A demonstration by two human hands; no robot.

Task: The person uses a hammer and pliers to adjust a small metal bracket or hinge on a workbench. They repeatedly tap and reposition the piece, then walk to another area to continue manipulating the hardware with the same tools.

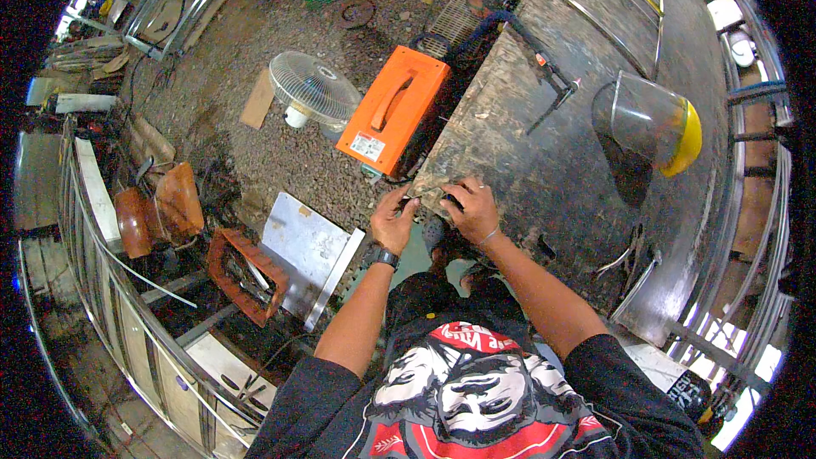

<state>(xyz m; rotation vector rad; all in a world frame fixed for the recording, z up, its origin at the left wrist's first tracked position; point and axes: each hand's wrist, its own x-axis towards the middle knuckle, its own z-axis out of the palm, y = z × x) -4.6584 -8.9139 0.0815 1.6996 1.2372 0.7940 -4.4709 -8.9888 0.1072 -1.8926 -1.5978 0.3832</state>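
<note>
Both hands meet at the near left corner of a worn wooden workbench (544, 161). My left hand (393, 223) has thumb and fingertips pinched together at the bench corner. My right hand (473, 212) is just right of it, its fingers curled in over the edge. Something thin and small may lie between the fingertips, but I cannot make it out. Beyond the hands, an orange welding machine (398, 110) with a top handle stands against the bench. A black welding torch (557, 89) with an orange part lies on the bench top.
A clear face shield (650, 115) with a yellow crown rests on the bench, near metal frame tubing (586, 8). Left of the machine is a fan (314, 89) on gravel. A white panel (306, 242), a rusty orange frame (246, 276) and a metal railing (110, 263) stand at the left.
</note>
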